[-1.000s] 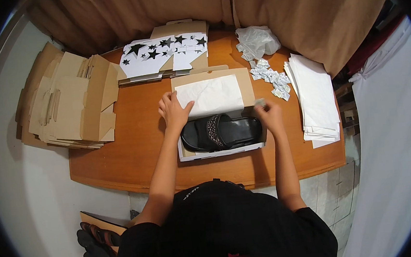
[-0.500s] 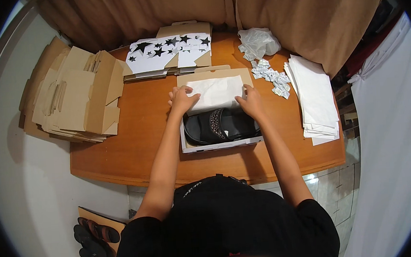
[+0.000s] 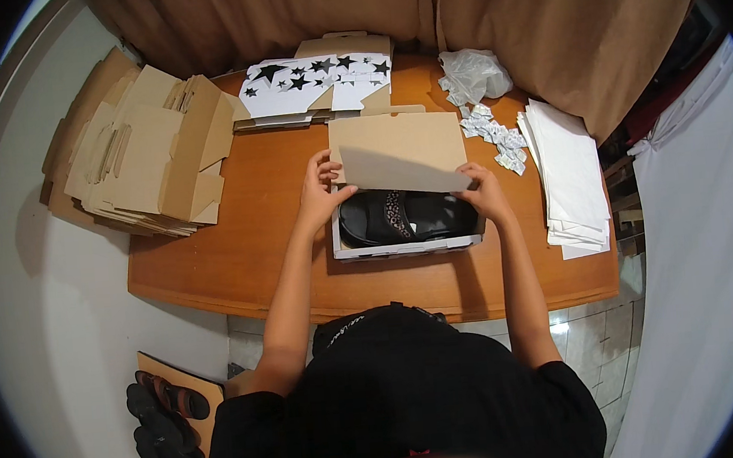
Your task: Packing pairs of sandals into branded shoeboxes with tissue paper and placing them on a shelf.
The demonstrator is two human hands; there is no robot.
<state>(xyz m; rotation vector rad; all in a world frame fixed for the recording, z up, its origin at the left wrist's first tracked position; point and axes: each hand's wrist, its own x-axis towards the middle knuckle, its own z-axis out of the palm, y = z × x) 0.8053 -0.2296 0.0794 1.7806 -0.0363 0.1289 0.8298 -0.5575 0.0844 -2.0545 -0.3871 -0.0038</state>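
An oblong shoe box stands on the table with its brown lid raised at the back. Inside lies a black sandal with a patterned band across its strap. A sheet of paper slants in front of the lid, above the sandal. My right hand pinches the sheet's lower right corner between thumb and fingers. At the box's left side, my left hand has its fingers apart, with the thumb stretched toward the sheet's lower left corner.
Flattened cardboard boxes are stacked at the left. Star-printed box blanks lie at the back. A clear plastic bag and small silvery packets sit back right, beside a stack of white paper. Sandals lie lower left.
The sheet has tilted and turned from lying flat against the lid, exposing the lid's brown inside. My right hand has moved right and slightly nearer with its corner; my left hand has opened.
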